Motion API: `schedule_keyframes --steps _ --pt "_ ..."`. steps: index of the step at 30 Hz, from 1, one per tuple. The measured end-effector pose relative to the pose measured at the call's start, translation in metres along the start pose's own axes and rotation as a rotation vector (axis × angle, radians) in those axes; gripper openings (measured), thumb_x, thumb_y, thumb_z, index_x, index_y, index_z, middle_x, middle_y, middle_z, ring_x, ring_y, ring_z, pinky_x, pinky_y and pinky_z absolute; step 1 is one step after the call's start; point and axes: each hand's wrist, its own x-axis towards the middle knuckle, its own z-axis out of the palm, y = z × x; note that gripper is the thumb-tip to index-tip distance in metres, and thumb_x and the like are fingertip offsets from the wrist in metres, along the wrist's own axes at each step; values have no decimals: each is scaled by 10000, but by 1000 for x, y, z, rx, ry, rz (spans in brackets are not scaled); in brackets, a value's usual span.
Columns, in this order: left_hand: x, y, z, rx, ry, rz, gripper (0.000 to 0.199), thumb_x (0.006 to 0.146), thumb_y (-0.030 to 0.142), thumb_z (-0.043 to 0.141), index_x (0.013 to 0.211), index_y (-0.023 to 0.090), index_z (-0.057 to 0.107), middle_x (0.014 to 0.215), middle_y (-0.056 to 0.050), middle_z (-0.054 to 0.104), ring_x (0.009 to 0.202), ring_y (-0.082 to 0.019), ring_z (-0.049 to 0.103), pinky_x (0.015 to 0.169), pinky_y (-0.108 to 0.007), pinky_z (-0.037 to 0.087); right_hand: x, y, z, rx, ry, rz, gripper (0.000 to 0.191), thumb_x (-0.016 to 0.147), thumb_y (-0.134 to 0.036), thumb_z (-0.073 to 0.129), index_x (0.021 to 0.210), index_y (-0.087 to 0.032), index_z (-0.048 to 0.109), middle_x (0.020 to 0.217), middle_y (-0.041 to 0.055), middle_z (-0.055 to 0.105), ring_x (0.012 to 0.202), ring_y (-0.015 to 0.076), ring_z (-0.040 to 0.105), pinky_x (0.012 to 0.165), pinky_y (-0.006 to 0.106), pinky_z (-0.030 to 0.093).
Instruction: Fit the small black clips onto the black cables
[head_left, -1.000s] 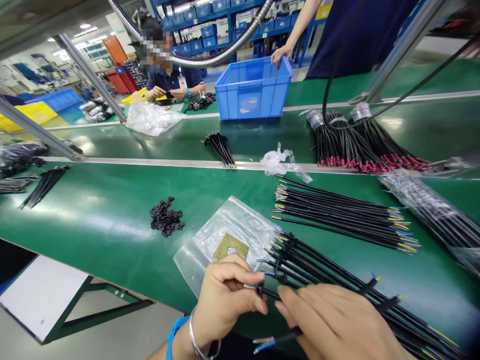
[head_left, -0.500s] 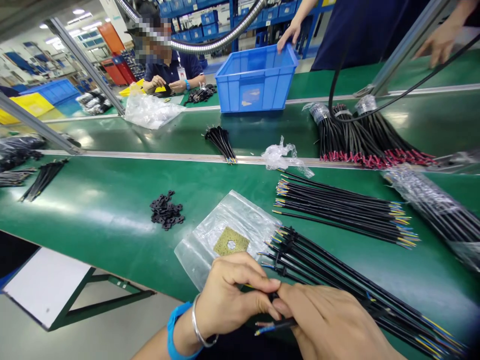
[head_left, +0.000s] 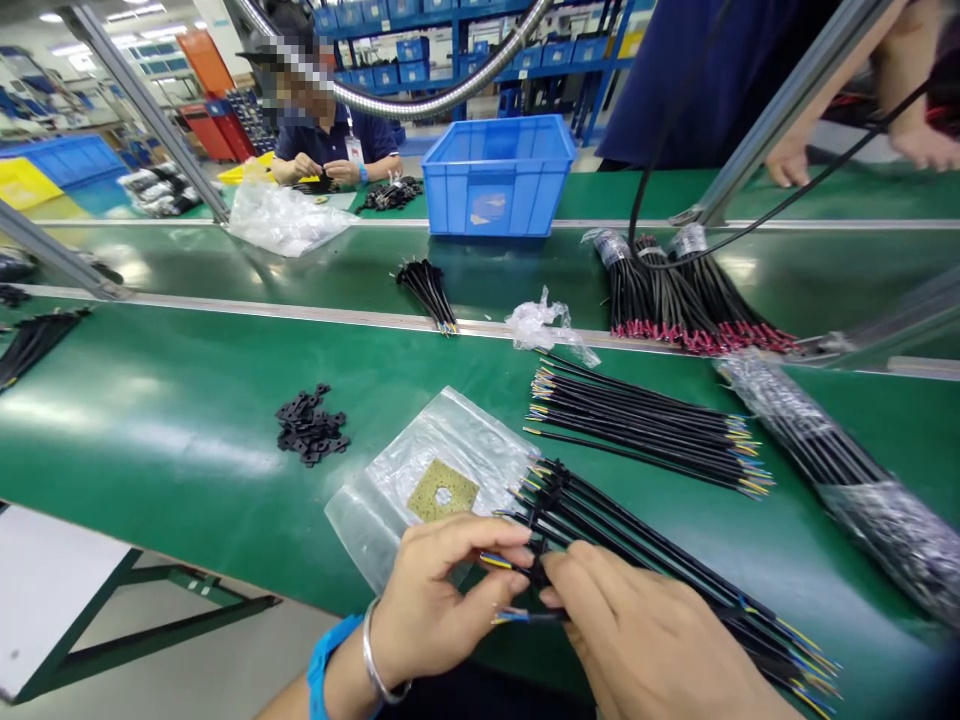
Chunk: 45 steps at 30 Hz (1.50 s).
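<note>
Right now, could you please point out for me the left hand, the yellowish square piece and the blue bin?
Left hand (head_left: 436, 592), head view: middle of the hand.
Yellowish square piece (head_left: 463, 492), head view: flat surface, right of its hole.
Blue bin (head_left: 525, 206), head view: front wall, right of the label.

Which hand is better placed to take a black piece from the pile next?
Probably the left hand: it is nearer the pile, though wires show between its fingers. The right hand is farther off, holding a cable.
</note>
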Motion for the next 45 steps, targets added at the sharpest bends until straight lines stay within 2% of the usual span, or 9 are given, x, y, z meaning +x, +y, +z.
schedule_keyframes --steps 7,11,16,20,29,33,36,39,45 --pt "6 -2 1 361 11 147 450 853 151 673 1280 268 595 1062 -73 749 952 -200 713 867 -295 560 -3 19 -6 -96 -73 88 206 839 -46 373 772 -224 451 725 27 498 653 184 472 554 299 316" --pt "18 -12 -54 705 94 116 418 868 312 664 1274 237 597 1387 -127 567 1260 -286 551 1060 -439 449 -1 54 -5 -141 -163 219 216 926 -149 413 729 -213 474 727 31 496 688 191 476 627 315 346" --pt "22 -38 -141 1225 150 -60 440 894 400 556 1233 128 625 1355 -195 571 1292 -388 471 1076 -573 371 8 77 7 -47 -444 367 178 954 -172 480 791 -192 548 759 0 563 672 146 553 621 277 352" --pt "25 -48 -167 1394 119 -128 332 909 325 486 1126 179 690 1270 -152 637 1177 -378 561 982 -550 430 15 78 14 -20 -520 417 152 970 -212 494 847 -197 583 814 -1 606 737 155 606 630 275 355" --pt "34 -41 -164 1256 209 -88 185 849 325 530 895 185 642 1017 -125 709 963 -318 647 897 -481 488 7 91 7 51 -429 515 251 1005 -358 389 968 -224 598 941 26 665 838 197 655 733 309 426" --pt "28 -28 -134 648 334 -235 221 839 367 633 981 200 609 949 -64 730 824 -225 703 771 -359 567 4 93 5 42 -344 509 341 1015 -443 314 928 -244 577 855 4 691 753 206 673 657 313 427" --pt "24 -18 -102 93 273 -329 219 784 322 738 921 180 643 884 -47 759 766 -190 731 738 -310 598 4 86 5 -43 -247 451 391 1005 -535 292 983 -242 550 782 -2 701 630 221 678 549 318 402" --pt "22 -15 -78 -203 187 -433 321 665 233 843 947 167 704 866 -46 785 748 -170 745 729 -260 603 4 75 4 -80 -146 356 342 1022 -472 260 940 -237 495 613 -39 635 450 193 604 448 312 347" --pt "17 -16 -67 -107 125 -384 249 854 310 689 1043 152 715 908 -94 792 753 -184 753 720 -290 613 2 62 6 -56 49 235 187 1007 -300 333 932 -225 487 633 -49 605 492 136 604 492 283 386"
